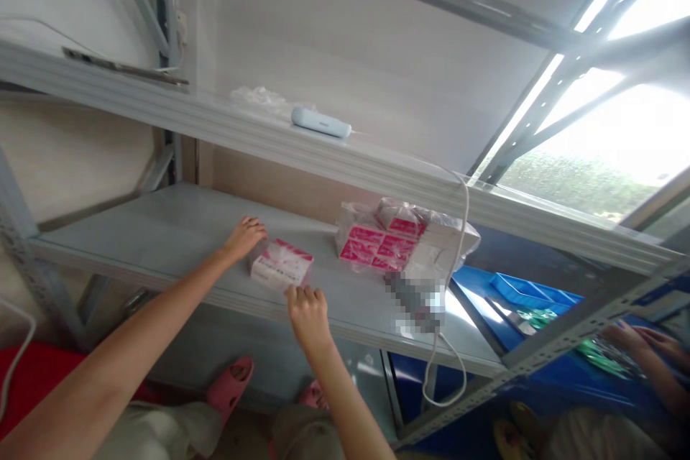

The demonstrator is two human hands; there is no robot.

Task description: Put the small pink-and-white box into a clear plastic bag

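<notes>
A pink-and-white box (282, 263) in clear plastic wrapping lies on the middle grey metal shelf (188, 230) in front of me. At its far left end my left hand (246, 237) is closed, fingers curled on the edge of the wrapping. My right hand (308, 307) is closed in a pinch at the near right corner, by the loose edge of the wrapping. Both hands are at the wrapping rather than around the box. To the right, several pink-and-white boxes (380, 244) are packed together in a clear plastic bag.
On the upper shelf lie a light-blue handheld device (320, 122) and crumpled clear plastic (259, 97). A white cable (464, 215) hangs over the shelf's edge. At right, another person's hands (639, 345) are near a blue tray (531, 292) and green packets (601, 358).
</notes>
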